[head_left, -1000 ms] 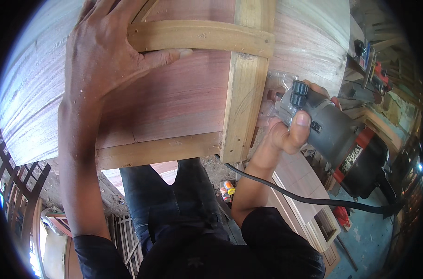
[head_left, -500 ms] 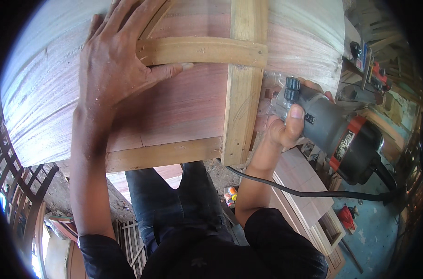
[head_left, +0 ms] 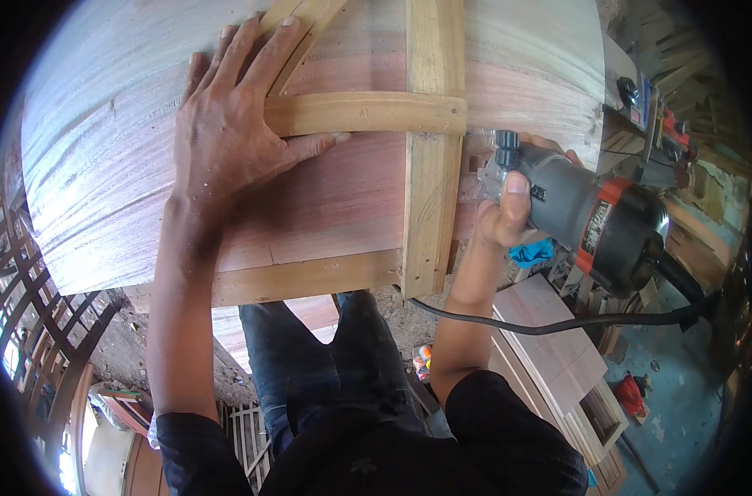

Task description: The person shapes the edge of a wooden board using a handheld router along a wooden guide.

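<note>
Router in right hand, perhaps touching wood panel

Pale-spotted blue floor at lower right, dark lattice at far left

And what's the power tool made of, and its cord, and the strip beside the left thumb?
Power tool: the dull grey body could be metal or hard plastic; its black end looks like shiny plastic.
Cord: probably black rubber or soft plastic, as it bends in a smooth curve.
Strip: wood, seemingly unpainted, with a tan colour and small dark marks.
</note>
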`<action>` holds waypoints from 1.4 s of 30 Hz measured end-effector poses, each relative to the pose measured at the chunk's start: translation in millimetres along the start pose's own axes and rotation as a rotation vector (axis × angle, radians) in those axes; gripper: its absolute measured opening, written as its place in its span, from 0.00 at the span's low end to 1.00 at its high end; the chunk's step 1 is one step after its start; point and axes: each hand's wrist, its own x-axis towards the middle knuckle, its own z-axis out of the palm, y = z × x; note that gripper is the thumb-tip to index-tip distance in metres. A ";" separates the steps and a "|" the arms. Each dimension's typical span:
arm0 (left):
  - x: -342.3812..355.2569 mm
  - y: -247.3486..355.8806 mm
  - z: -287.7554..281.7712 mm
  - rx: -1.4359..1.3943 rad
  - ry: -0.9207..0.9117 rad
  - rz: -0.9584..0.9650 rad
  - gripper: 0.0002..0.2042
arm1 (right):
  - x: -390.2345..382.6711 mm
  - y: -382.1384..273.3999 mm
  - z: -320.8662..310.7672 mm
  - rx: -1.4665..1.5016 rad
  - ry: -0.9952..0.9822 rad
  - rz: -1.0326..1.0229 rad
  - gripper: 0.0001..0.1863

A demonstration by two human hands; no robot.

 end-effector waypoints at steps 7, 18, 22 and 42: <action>-0.5 1.1 -2.0 0.015 -0.020 -0.019 0.61 | 3.6 2.5 6.6 -0.040 0.013 -0.023 0.48; 2.9 1.7 -6.1 -0.050 -0.029 -0.028 0.58 | 12.1 13.5 16.6 0.034 0.013 -0.003 0.44; 2.9 2.3 -6.9 -0.075 -0.018 -0.027 0.59 | 17.8 14.4 20.5 0.007 -0.010 -0.028 0.42; 6.6 6.8 -16.0 -0.094 -0.056 -0.052 0.59 | 27.1 16.8 31.0 0.038 0.013 0.000 0.42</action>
